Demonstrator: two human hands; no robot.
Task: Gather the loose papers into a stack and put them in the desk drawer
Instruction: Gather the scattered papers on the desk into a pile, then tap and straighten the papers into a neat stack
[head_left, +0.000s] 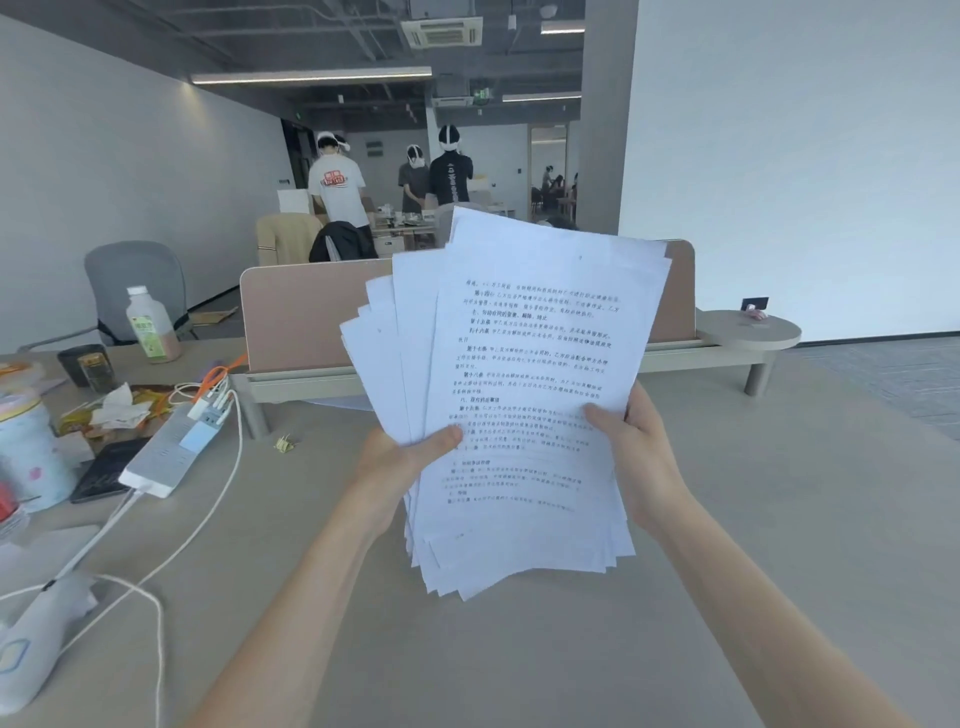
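Papers (524, 374) above desk (727, 545), office

an open-plan office: desk (727, 519) with divider panel (311, 312), swivel chair (140, 286).

Top sheet of the papers (524, 374) – black printed Chinese text in numbered clauses; bold headings such as "第十八条" appear legible, the body lines too blurred to read. Bottle (150, 325) on the desk – green label, characters unreadable. White T-shirt (336, 189) in the background – red emblem, illegible
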